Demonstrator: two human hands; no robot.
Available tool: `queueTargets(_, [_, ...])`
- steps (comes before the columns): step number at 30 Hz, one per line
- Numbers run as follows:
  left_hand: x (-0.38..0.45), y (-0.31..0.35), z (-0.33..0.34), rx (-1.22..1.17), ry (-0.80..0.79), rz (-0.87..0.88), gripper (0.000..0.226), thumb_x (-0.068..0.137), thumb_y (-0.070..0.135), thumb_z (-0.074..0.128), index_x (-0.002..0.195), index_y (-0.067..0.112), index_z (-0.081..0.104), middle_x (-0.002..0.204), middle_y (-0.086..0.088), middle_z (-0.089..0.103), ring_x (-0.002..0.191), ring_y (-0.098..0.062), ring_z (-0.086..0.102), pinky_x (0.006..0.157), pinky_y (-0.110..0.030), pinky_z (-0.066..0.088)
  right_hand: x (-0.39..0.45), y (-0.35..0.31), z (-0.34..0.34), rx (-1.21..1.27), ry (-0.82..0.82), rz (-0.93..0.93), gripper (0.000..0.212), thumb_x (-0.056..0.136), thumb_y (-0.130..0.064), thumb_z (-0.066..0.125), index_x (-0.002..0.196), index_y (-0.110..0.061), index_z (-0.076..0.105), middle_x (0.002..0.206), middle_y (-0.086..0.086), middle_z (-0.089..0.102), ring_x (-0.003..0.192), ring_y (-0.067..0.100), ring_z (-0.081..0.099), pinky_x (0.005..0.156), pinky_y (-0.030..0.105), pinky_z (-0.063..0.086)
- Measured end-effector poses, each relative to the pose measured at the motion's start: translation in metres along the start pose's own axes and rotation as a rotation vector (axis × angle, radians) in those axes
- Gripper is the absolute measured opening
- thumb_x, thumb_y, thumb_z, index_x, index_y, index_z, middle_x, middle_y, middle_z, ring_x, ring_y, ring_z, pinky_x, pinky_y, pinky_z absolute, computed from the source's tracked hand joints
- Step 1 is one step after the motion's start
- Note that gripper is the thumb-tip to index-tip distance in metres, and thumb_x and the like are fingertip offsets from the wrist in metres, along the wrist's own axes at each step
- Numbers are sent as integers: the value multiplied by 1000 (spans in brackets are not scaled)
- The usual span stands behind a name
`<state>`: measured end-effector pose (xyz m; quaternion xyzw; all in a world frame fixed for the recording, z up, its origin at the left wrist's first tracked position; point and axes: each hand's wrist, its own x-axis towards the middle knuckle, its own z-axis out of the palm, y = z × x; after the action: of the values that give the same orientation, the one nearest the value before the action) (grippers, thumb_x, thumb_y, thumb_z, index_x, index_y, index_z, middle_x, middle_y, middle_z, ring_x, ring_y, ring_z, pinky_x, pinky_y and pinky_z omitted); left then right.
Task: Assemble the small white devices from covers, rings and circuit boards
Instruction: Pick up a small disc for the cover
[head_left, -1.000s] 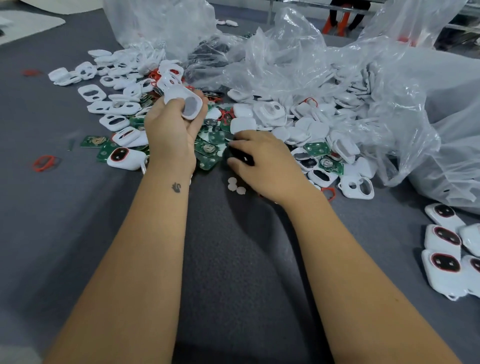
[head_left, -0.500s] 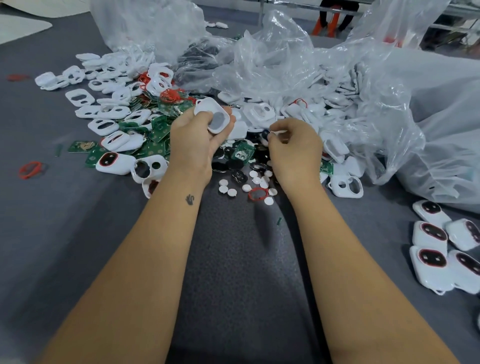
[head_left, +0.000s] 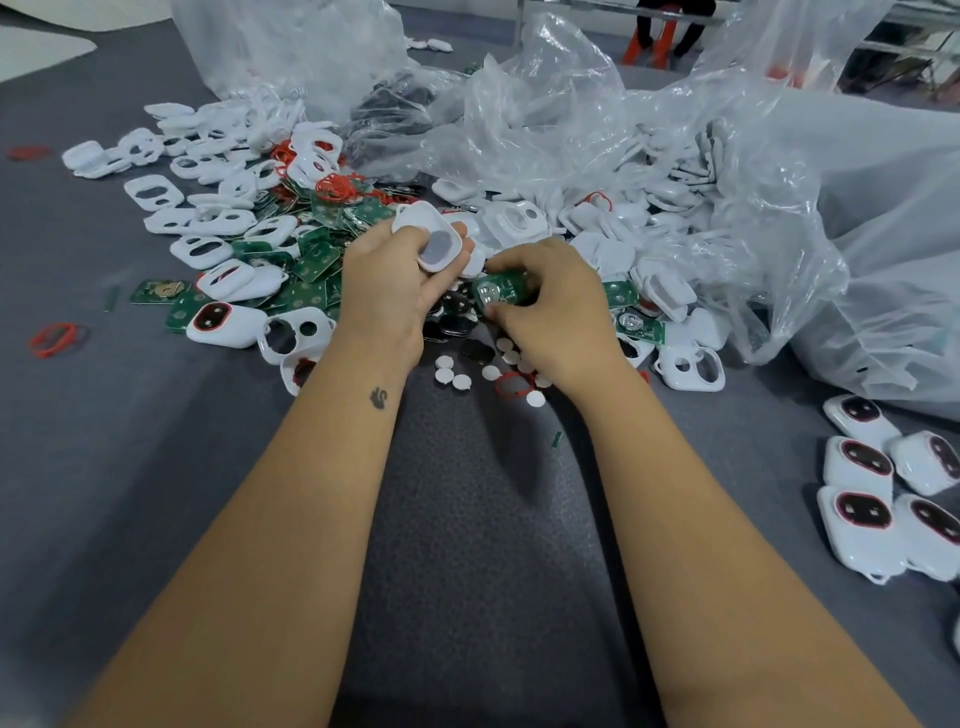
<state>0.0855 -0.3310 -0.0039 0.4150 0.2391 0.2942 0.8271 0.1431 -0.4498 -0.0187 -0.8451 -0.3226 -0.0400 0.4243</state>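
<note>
Fingers (head_left: 415, 244) of the left hand (head_left: 384, 291): curled round one white cover (head_left: 428, 236), held raised above the pile with its hollow side and grey oval inset turned up toward the camera. Fingers (head_left: 519, 312) of the right hand (head_left: 556, 306): pinching one green circuit board (head_left: 498, 292) by its edges, just beside the cover and not yet seated in it.

Item, cover: thin moulded plastic shell, judged light and stiff, smooth enough to slip. Best held as now, by the outer rim, leaving the cavity free.

Item, circuit board: small, flat, rigid, with metal contacts on the upper face. Judged light but easily damaged by bending or by pressure on its parts. Hold by the bare edges only.

Item, red rings (head_left: 335, 187): thin loops heaped among the boards at the far side, one loose ring (head_left: 54, 338) lying alone at the left. Judged soft and springy, likely to tangle. Lift one at a time.

Stock on the bench (head_left: 104, 467): loose covers, boards and small white discs (head_left: 452, 376) in a mixed heap in front of the hands. Clear plastic bags (head_left: 571, 119) behind, holding more white parts.

Finished devices (head_left: 862, 514): grouped at the right edge, well apart from the hands.
</note>
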Motion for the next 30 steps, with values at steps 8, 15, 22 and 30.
queueTargets(8, [1, 3, -1, -93, 13, 43, 21, 94, -9, 40, 89, 0, 59, 116, -33, 63, 105, -37, 68, 76, -33, 60, 1, 2, -7, 131, 193, 157, 48, 84, -5, 65, 132, -11, 57, 131, 9, 54, 119, 21, 53, 101, 26, 41])
queueTargets(15, [12, 16, -20, -317, 122, 129, 19, 93, -11, 42, 92, -4, 59, 112, -30, 62, 91, -33, 71, 81, -40, 60, -1, -8, 8, -306, 53, -163, 32, 85, -6, 59, 112, -17, 72, 113, 5, 66, 113, 28, 53, 96, 36, 36])
queueTargets(22, [17, 24, -31, -409, 188, 179, 17, 92, -11, 41, 100, -6, 55, 110, -30, 62, 86, -35, 71, 77, -39, 61, 3, -31, 40, -404, -163, -244, 46, 93, -26, 56, 138, -18, 51, 122, 4, 56, 118, 26, 46, 96, 38, 37])
queueTargets(30, [16, 21, -28, -329, 175, 165, 19, 92, -12, 40, 87, -2, 56, 107, -28, 62, 93, -33, 71, 78, -38, 61, 20, -35, 43, -498, -108, -139, 30, 90, -22, 57, 118, -13, 62, 117, 7, 53, 111, 28, 46, 89, 35, 36])
